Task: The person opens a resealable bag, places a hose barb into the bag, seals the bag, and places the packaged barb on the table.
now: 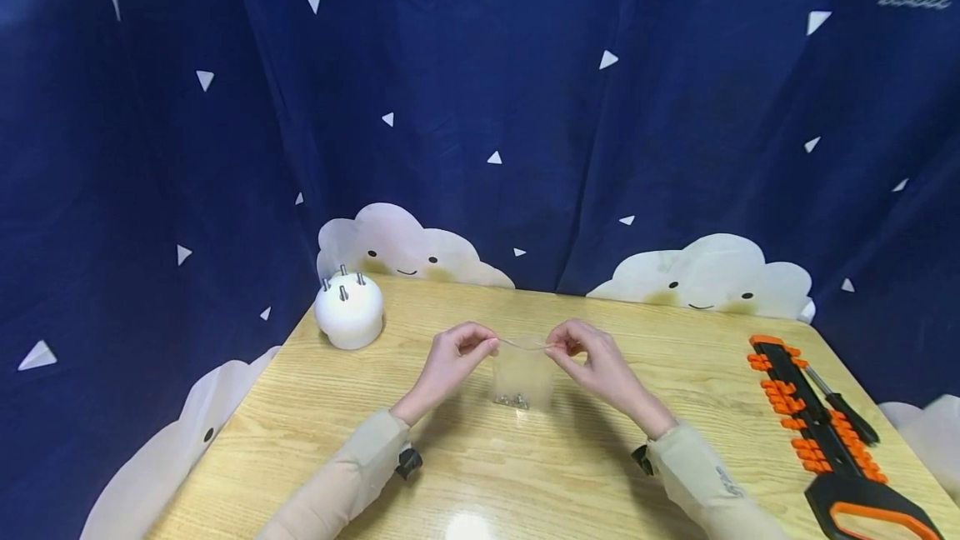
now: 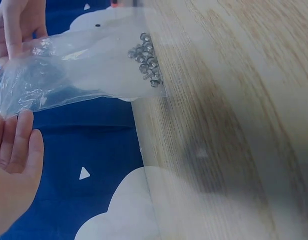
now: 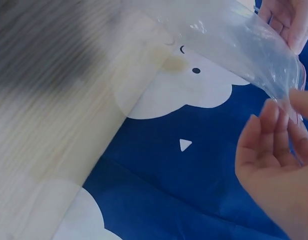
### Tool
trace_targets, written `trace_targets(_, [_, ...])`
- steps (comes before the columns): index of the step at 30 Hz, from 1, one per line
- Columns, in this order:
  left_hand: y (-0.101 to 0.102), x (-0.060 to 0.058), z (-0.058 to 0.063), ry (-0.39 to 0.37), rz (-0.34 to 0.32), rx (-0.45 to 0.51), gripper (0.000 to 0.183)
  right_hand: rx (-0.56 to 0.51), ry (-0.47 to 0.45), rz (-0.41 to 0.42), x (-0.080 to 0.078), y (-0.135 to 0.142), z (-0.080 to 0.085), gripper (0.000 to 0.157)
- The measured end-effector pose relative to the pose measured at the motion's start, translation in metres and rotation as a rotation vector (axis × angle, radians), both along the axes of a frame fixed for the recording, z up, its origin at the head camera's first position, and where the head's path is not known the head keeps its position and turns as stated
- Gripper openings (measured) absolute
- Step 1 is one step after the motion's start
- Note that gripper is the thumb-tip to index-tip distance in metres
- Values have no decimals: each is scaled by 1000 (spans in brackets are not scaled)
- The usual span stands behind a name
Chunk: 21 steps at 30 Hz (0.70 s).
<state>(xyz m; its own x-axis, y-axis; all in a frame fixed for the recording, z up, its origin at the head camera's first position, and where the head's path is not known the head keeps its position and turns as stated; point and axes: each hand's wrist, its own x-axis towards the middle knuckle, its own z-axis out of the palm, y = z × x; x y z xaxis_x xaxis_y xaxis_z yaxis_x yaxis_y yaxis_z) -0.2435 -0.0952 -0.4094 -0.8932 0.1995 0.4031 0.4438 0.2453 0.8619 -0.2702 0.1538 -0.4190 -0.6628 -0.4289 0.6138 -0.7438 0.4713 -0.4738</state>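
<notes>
Between both hands hangs a clear zip bag [image 1: 522,372], its top edge stretched sideways. My left hand [image 1: 461,354] pinches one top corner and my right hand [image 1: 588,352] pinches the other. Several small metal screws [image 2: 144,57] have gathered at the bottom of the bag. In the left wrist view the bag [image 2: 78,72] reaches from the fingertips down toward the wooden table. The right wrist view shows the thumb and fingers of the right hand [image 3: 276,145] at the bag's corner, the rest of the plastic [image 3: 234,40] running off toward the upper left.
A white round piece [image 1: 349,315] with several metal posts on top stands at the table's back left. On the right lie a black and orange tool rack [image 1: 806,407] and a screwdriver [image 1: 843,407]. A dark blue curtain [image 1: 465,48] hangs behind the table [image 1: 360,415].
</notes>
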Motion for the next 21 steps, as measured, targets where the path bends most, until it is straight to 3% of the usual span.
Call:
trace_targets(6, [0,1,-1,-7,5,14,13,-3,30,-15,-2,-2,-3,14])
trace_targets(14, [-1,1,1,-26,-8,32,15,-26,-19,-18,-3,-9,-1,10])
trace_targets(21, [-1,1,0,-13,-10,39,13,-10,34,-24,-7,-14,-3,10])
